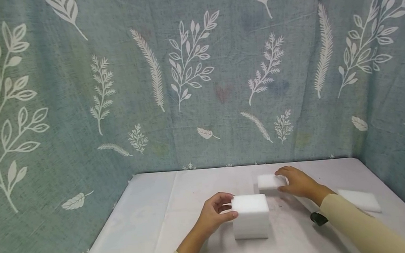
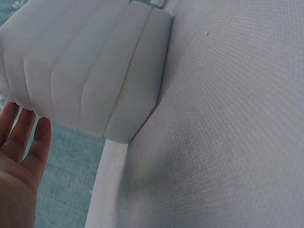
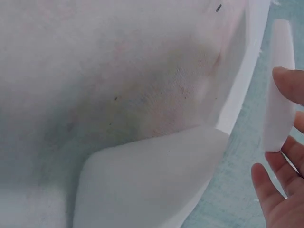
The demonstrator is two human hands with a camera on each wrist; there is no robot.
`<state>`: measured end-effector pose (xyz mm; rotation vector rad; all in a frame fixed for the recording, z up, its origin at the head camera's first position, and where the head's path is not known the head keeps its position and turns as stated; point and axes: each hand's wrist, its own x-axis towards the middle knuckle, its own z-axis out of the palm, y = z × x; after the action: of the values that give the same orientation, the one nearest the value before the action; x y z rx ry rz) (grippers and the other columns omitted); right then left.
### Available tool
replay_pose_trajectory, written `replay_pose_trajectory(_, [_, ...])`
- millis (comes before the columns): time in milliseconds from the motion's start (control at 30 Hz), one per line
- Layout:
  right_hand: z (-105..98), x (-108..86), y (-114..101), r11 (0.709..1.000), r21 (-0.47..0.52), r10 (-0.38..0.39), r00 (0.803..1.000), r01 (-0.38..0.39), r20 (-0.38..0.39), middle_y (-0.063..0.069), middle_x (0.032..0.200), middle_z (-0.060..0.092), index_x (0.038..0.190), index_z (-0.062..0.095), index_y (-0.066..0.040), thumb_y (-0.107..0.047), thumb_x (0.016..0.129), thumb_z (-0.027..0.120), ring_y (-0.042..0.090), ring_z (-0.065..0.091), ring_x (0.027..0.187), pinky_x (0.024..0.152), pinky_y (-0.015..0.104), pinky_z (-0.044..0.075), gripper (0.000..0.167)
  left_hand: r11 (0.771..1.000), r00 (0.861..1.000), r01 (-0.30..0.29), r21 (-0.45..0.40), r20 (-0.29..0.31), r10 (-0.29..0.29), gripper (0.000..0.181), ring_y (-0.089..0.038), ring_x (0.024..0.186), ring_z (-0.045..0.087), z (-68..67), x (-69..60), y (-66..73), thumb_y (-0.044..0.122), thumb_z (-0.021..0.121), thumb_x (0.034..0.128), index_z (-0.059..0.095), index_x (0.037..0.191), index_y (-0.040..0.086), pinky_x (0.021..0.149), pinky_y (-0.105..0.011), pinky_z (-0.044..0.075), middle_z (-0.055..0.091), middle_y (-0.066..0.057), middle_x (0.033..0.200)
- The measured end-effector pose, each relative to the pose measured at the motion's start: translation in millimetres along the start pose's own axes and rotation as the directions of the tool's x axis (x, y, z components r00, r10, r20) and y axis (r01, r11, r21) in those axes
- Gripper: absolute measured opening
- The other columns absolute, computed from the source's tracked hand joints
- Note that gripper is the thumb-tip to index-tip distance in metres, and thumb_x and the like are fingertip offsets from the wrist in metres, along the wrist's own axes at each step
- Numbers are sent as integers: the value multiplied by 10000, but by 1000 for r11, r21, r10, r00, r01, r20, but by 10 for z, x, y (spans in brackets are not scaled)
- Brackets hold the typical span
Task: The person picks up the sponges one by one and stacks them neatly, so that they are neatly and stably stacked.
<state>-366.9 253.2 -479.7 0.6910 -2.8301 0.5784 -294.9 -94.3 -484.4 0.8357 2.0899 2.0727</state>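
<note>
White slab: I see it on the desk, partly behind the right sleeve.
Left hand: relaxed, touching the stack.
Right hand: pinching a block.

A leaf-printed blue-green curtain hangs behind and beside a white-covered table.

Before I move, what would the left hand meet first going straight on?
Most likely the stack of white foam blocks: the left hand is right at its side, though depth makes contact hard to judge.
</note>
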Motion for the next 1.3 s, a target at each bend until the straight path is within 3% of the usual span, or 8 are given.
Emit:
replay_pose_trajectory(233, [-33, -119, -12, 998, -9, -62, 998, 62, -26, 159, 1302, 538, 1231, 624, -58, -263, 834, 778, 365, 488, 1210, 973, 550, 414, 473, 1000, 1000, -6, 3, 18, 6, 432, -319, 1079, 586, 67, -40, 232, 16, 800, 775, 594, 1147, -64, 978, -608, 390, 632, -187, 1146])
replay_pose_trajectory(367, [-82, -177, -69, 997, -3, -81, 996, 81, -44, 127, 1299, 539, 1224, 631, -80, -262, 832, 782, 340, 486, 1212, 966, 535, 426, 457, 1000, 1000, -14, 16, 23, 13, 434, -296, 1077, 588, 89, -48, 276, 37, 797, 787, 591, 1155, -62, 975, -604, 395, 628, -183, 1152])
replay_pose_trajectory(600, [-188, -217, -204, 991, 9, -134, 990, 135, -45, 72, 1280, 539, 1216, 637, -108, -280, 842, 776, 300, 487, 1210, 953, 500, 444, 434, 1000, 1000, 5, 16, 6, -5, 442, -296, 1089, 584, 94, -29, 298, 19, 797, 779, 589, 1160, -68, 987, -554, 416, 634, -162, 1151])
replay_pose_trajectory(900, [-312, -240, -326, 995, 23, -95, 994, 96, -52, 51, 1276, 539, 1214, 644, -148, -401, 855, 744, 301, 484, 1202, 958, 534, 431, 450, 1000, 1000, 15, 18, 0, -15, 434, -289, 1085, 583, 107, -34, 307, 26, 794, 785, 590, 1160, -53, 985, -582, 402, 634, -154, 1150])
replay_pose_trajectory(1300, [-347, -329, -504, 991, 104, -71, 985, 88, -158, -6, 1267, 541, 1186, 652, -194, -403, 835, 765, 252, 505, 1180, 932, 505, 459, 424, 1000, 1000, 23, 12, -8, -23, 448, -278, 1090, 580, 73, -62, 264, 19, 797, 778, 585, 1163, -66, 988, -592, 393, 632, -162, 1155])
